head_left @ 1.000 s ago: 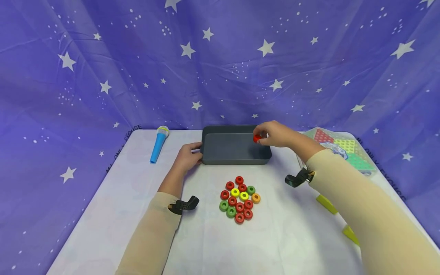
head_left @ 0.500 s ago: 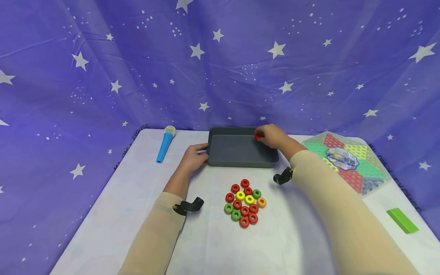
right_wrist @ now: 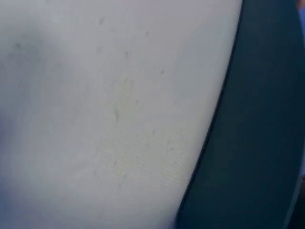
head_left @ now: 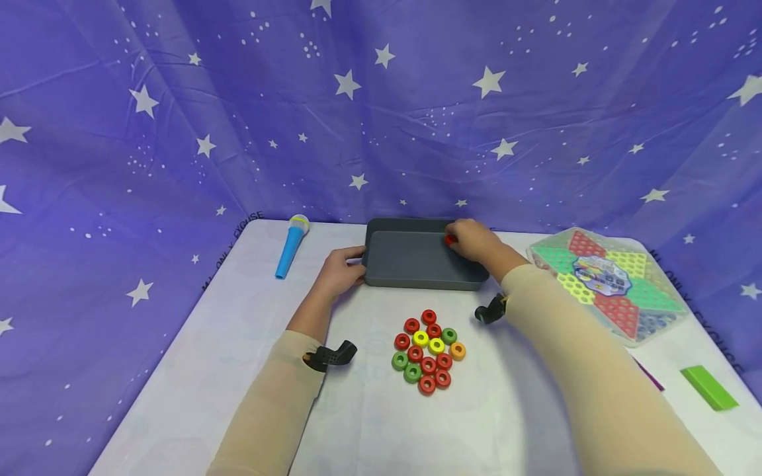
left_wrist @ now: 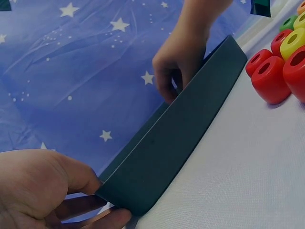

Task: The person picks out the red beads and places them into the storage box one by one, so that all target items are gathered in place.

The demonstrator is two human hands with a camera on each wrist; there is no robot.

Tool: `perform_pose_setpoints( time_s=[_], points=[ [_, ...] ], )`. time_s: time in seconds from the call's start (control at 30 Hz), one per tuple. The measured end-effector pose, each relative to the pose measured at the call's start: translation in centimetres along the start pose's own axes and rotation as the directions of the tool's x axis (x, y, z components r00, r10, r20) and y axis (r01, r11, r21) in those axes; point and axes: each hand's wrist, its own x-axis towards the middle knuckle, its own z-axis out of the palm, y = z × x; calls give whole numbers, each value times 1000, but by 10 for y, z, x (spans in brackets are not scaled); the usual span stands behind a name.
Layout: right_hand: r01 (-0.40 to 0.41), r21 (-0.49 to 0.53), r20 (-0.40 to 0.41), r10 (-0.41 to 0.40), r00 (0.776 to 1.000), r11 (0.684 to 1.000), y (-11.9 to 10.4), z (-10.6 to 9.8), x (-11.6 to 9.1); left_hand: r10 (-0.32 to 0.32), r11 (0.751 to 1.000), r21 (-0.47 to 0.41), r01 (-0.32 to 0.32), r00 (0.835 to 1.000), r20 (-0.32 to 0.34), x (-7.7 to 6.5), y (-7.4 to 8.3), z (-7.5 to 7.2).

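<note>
near rectangular tray (head_left: 417,259), glossy rings (head_left: 428,372)

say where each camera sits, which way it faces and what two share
Head: worn on the head, facing forward and down at the dark gray tray, ring beads and starry curtain; left hand, right hand and sleeves show.
Left wrist: on that wrist, facing along the tray's outer side; left hand near, right hand beyond.
Right wrist: on that wrist, facing the white tablecloth and tray's outer wall; no hand plainly shows.
Head and left wrist share both hands, tray and beads.
</note>
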Motion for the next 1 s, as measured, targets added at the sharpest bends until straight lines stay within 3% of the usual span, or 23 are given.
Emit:
perform_pose_setpoints(
  time_s=[0.23, 0.4, 0.53, 0.77, 1.0],
  points=[
    [47, 162, -133, -26, 991, 986, -6, -24, -31, -3, 1000, -6, 3, 1000, 6, 0, 2, 0],
    [61, 306, -153, -14, 988, 950, -22, -40, -69, 0, 1000, -10, 0, 1000, 12, 0, 3, 0],
    [107, 369, -168, -47, 985, 923, -44, -40, -103, -7, 1000, -2, 7, 1000, 12, 0, 3, -2],
    [204, 448, -150, -152, 977, 870, -85, -10, -160, 1, 1000, -2, -1, 1000, 23, 1, 2, -2],
    [258, 474, -145, -214, 966, 842, -94, 31, -198, -8, 1000, -1, 8, 1000, 19, 3, 1, -1]
  ],
)
